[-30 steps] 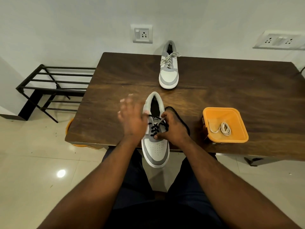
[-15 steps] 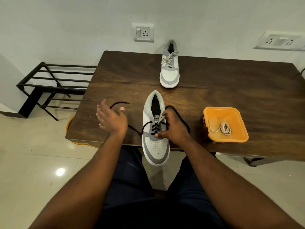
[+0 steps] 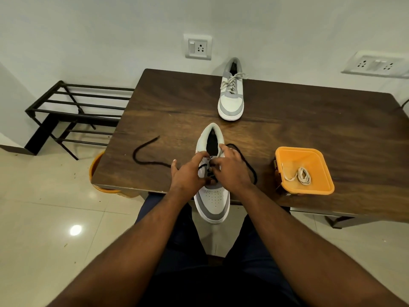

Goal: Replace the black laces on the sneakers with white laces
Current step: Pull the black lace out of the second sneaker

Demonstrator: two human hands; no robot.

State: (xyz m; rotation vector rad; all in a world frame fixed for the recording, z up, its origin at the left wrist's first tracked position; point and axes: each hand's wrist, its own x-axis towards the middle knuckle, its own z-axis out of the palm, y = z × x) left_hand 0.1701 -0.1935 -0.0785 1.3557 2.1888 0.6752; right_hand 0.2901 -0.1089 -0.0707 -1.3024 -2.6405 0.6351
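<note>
Pale wall [image 3: 88, 29], two sockets; black metal rack [image 3: 73, 111]; glossy tiled floor [image 3: 44, 218].

On the dark wooden table [image 3: 309, 120], both hands work at the black lace [image 3: 146, 157] of the near grey-and-white sneaker [image 3: 212, 202]: left hand [image 3: 188, 176] and right hand [image 3: 232, 171] pinch it at the eyelets. Right of this sneaker stands an orange plastic tub [image 3: 318, 158] holding a coiled white lace [image 3: 303, 176]; beyond it, a second white-laced sneaker [image 3: 231, 103].
</note>
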